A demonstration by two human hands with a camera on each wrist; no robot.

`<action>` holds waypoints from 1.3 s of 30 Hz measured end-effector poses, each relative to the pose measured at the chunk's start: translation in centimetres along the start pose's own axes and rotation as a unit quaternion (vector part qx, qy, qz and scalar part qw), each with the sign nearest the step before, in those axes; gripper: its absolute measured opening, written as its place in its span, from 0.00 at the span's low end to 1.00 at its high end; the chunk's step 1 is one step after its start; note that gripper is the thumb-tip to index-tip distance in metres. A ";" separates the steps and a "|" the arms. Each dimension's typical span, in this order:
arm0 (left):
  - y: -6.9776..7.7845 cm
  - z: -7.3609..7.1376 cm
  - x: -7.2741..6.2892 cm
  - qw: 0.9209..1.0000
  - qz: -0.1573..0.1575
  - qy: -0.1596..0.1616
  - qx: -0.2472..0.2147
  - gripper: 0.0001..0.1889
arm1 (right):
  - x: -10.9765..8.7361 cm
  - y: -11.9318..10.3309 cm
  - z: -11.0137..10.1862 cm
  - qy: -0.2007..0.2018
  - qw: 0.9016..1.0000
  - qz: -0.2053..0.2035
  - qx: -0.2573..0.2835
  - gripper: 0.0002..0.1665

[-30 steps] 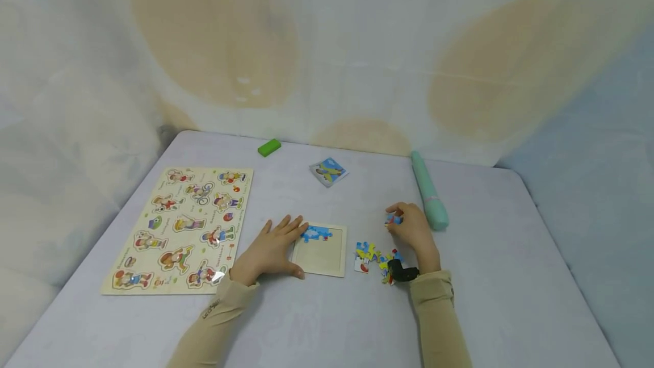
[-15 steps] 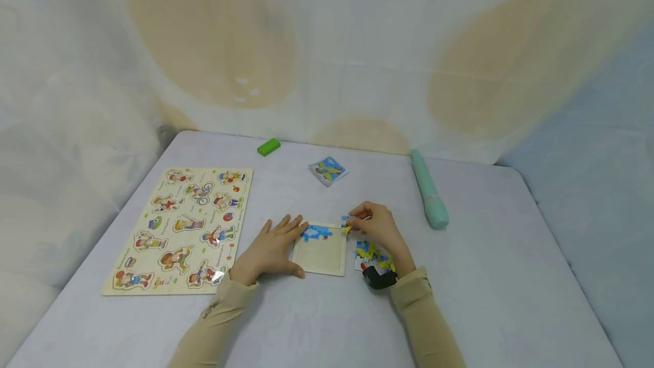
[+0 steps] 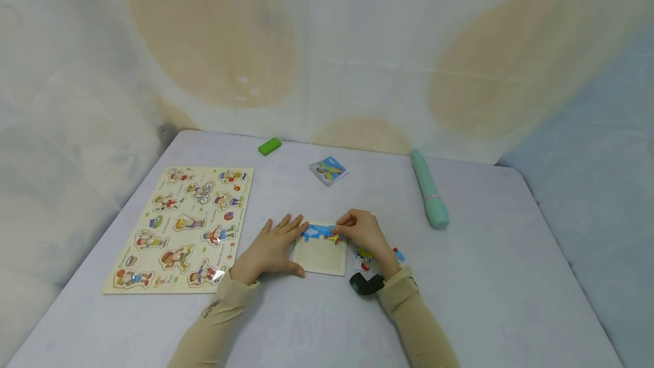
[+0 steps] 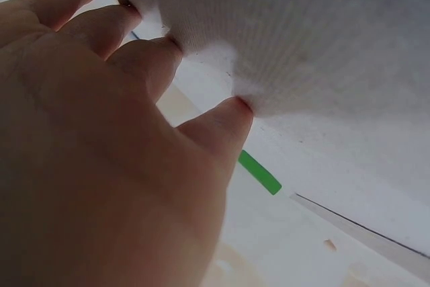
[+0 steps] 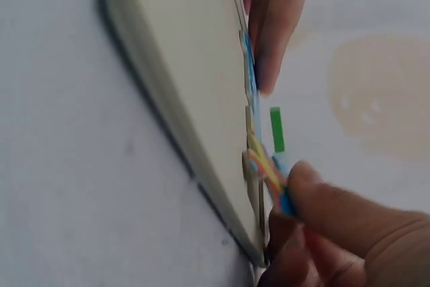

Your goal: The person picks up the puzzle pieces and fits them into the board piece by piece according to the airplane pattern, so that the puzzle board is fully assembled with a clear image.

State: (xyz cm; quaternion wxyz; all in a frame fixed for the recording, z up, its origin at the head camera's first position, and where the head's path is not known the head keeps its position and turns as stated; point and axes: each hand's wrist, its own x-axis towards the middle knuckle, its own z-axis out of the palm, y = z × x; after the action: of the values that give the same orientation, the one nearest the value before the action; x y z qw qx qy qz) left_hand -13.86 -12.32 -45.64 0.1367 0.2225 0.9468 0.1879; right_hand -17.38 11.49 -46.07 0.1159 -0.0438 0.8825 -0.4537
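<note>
A square wooden puzzle tray (image 3: 320, 260) lies on the table, with joined blue jigsaw pieces (image 3: 311, 232) along its far side. My left hand (image 3: 273, 246) rests spread at the tray's left edge; in the left wrist view its fingertips (image 4: 238, 107) touch the tabletop. My right hand (image 3: 364, 231) is over the tray's far right corner. Between thumb and fingers it pinches a blue, yellow and red jigsaw piece (image 5: 272, 176), tilted against the tray in the right wrist view. Loose jigsaw pieces (image 3: 363, 259) lie right of the tray, partly hidden by the right wrist.
A large board with sports figures (image 3: 194, 223) lies to the left. Behind the tray are a small picture card (image 3: 329, 171) and a green block (image 3: 269, 146). A mint-green tapered case (image 3: 429, 189) lies at the back right. A black strap device (image 3: 366, 284) sits at the right wrist.
My right hand has moved left from beside the loose pieces to the tray's far right corner, carrying the jigsaw piece. The left hand has stayed in place.
</note>
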 end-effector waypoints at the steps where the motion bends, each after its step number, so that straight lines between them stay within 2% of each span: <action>1: 0.0 0.0 0.0 1.000 0.000 -0.001 0.000 0.57 | 0.0 -0.1 0.1 0.003 1.000 0.001 -0.006 0.10; 10: -0.1 0.0 0.2 1.000 0.000 0.000 0.007 0.58 | 0.0 -0.3 0.7 0.036 0.997 -0.003 -0.073 0.12; 13: 0.0 -0.2 0.1 1.000 0.001 0.004 0.006 0.58 | 0.2 -0.4 0.7 0.039 0.996 -0.006 -0.079 0.14; 18: 0.1 -0.1 0.1 1.000 0.005 0.005 0.004 0.57 | 0.3 0.3 -0.2 0.008 0.999 -0.003 -0.040 0.13; 23: 0.2 0.0 -0.1 1.000 0.005 0.003 0.005 0.57 | -0.1 1.5 -2.3 -0.032 0.999 0.031 0.004 0.15; 31: 0.2 0.0 -0.2 1.000 -0.001 0.007 0.000 0.58 | -2.3 3.7 -5.1 -0.066 0.997 0.017 -0.028 0.16; 35: -0.2 0.2 -0.2 1.000 -0.010 0.000 -0.004 0.60 | -3.1 3.9 -5.2 -0.076 0.996 0.002 -0.055 0.20; 39: -0.5 0.4 -0.2 1.000 -0.011 -0.002 -0.008 0.61 | -3.5 3.2 -4.6 -0.070 0.990 -0.010 -0.125 0.24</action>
State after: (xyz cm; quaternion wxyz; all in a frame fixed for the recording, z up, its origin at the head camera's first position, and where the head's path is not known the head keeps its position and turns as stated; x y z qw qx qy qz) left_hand -13.73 -12.66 -46.18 0.1424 0.2108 0.9475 0.1939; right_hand -15.03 17.61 -45.53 0.1668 -0.0987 0.9216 -0.3364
